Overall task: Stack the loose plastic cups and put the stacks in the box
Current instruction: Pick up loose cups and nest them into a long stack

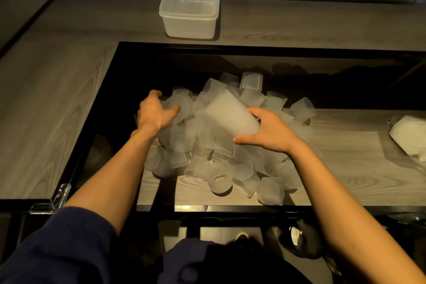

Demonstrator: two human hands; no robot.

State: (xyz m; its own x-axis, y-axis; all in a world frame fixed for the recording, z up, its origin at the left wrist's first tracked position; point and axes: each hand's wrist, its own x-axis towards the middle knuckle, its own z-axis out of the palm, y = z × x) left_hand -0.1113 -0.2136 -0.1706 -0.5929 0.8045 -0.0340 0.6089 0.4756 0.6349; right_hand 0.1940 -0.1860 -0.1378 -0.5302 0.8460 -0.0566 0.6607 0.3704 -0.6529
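Nearest the camera, a dark blue sleeve (57,244) covers the left upper arm; both forearms are bare and reach forward into a black-framed well (129,208) sunk into the bench (57,99). A clear plastic bracket (57,196) sits at the well's near left corner.

On the pale wood floor of the well lies a pile (219,168) of loose, ribbed, translucent cups, tumbled on their sides and at all angles.

Over the pile, the right hand (269,134) grips a stack (230,114) of nested cups near its wide end, thumb underneath and fingers curled over the top. The stack is tilted, its narrow end pointing up and away to the left.

Just left of it, the left hand (156,113) holds a single cup (182,99) at the top left of the pile, fingers and thumb curled round it. The cup and the stack are near each other but apart.

At the right edge of the well lies a white bundle (410,136).

Beyond the well, the box (191,23) stands upright and open on the bench, well apart from the pile.
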